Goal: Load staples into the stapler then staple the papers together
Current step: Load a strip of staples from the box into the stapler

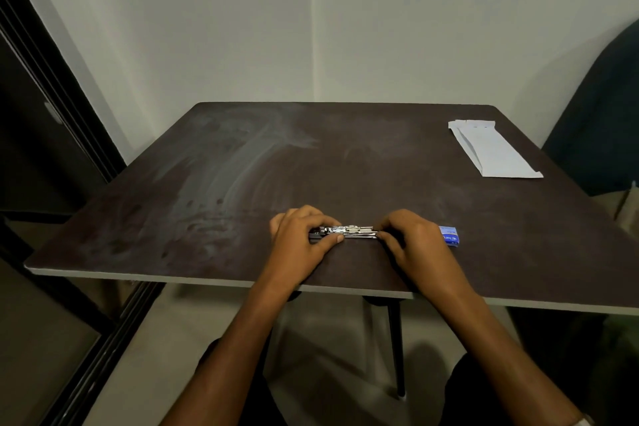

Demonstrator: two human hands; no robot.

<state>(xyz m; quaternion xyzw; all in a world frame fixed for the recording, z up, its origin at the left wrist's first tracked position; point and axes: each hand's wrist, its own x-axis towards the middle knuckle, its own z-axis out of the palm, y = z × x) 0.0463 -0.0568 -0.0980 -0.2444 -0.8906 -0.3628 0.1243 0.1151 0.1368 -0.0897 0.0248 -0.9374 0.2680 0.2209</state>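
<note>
Low in the frame's centre, the left hand (300, 238) and right hand (411, 239) pinched opposite ends of the stapler (349, 232) (metal track exposed) on the counter (214, 183); papers (492, 150) lay upper right.

One stapler (351, 232), one staple box (449, 235), one folded paper (491, 150).

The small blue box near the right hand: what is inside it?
Its inside cannot be seen. The small blue cardboard box lies on the dark brown table, partly hidden behind the right hand. Only its printed outside shows, so any contents stay covered.
</note>
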